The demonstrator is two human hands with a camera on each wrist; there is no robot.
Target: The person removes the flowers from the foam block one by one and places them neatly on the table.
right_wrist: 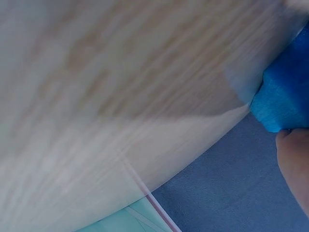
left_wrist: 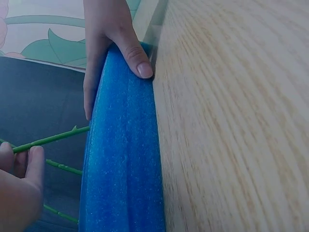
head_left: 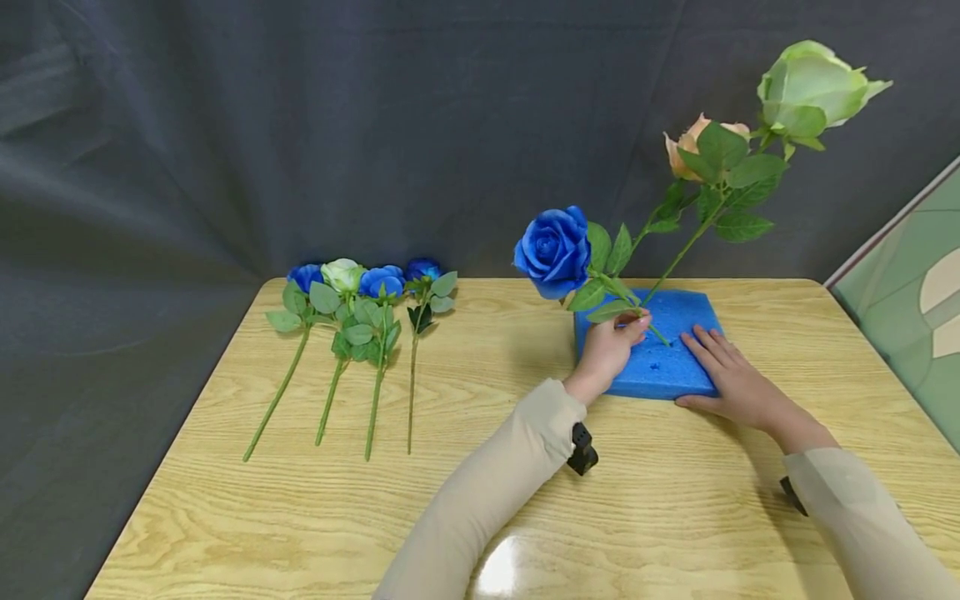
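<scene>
Left hand [head_left: 609,348] fingers pinching blue rose [head_left: 555,250] stem; right hand [head_left: 731,379] flat on foam block [head_left: 678,312].

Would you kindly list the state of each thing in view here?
Left hand: pinching the blue rose stem.
Right hand: flat on the foam block.
Foam block: lying flat, three stems stuck in.
Blue rose: tilted left.
Four roses: lying loose on the table.

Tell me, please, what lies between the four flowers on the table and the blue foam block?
In the head view, only bare wooden table lies between the four flowers and the blue foam block.
</scene>
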